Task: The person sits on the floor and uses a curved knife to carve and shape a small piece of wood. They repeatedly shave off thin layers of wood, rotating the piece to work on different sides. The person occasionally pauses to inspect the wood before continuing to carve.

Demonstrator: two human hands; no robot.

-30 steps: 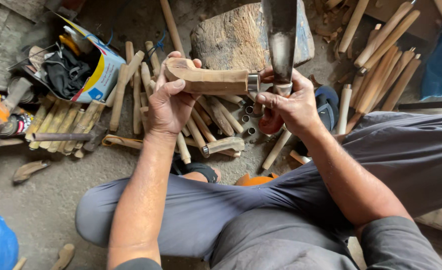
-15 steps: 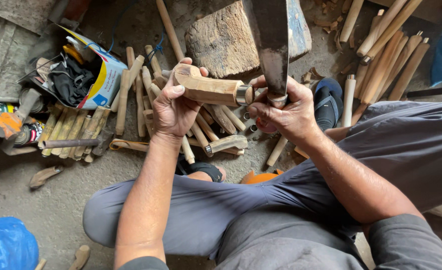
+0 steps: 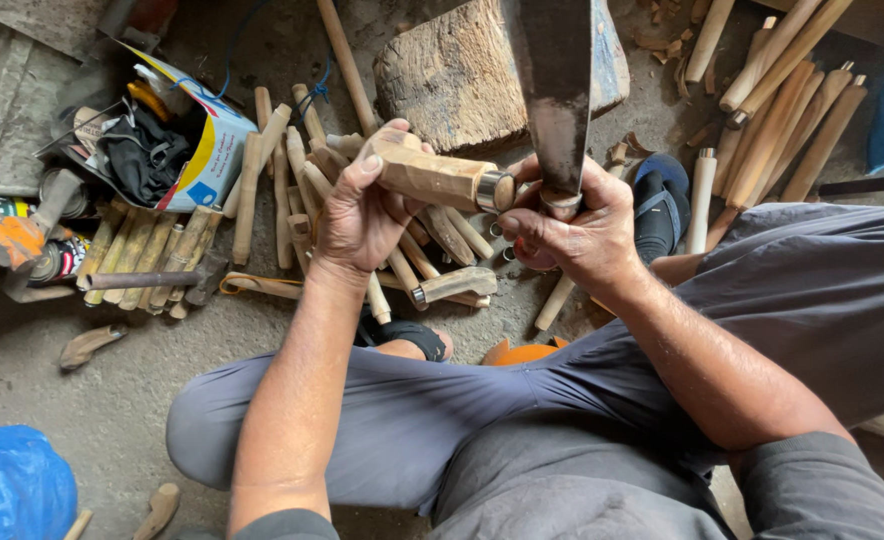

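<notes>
My left hand grips a carved wooden handle with a metal ring on its right end. My right hand holds a broad dark metal blade by its narrow lower end, the blade pointing up and away from me. The handle's ringed end sits just left of the blade's base, close to my right fingers. Both hands are raised above my lap, over a heap of wooden handles on the floor.
A thick wooden chopping block stands behind the blade. More handle blanks lie at the upper right and a row at the left. An open cardboard box of odds and ends is upper left, a blue bag lower left.
Both hands have drawn closer and lower in view. The wooden handle has tilted, its ringed end dropping towards the blade's base. The blade stays upright in my right hand.
</notes>
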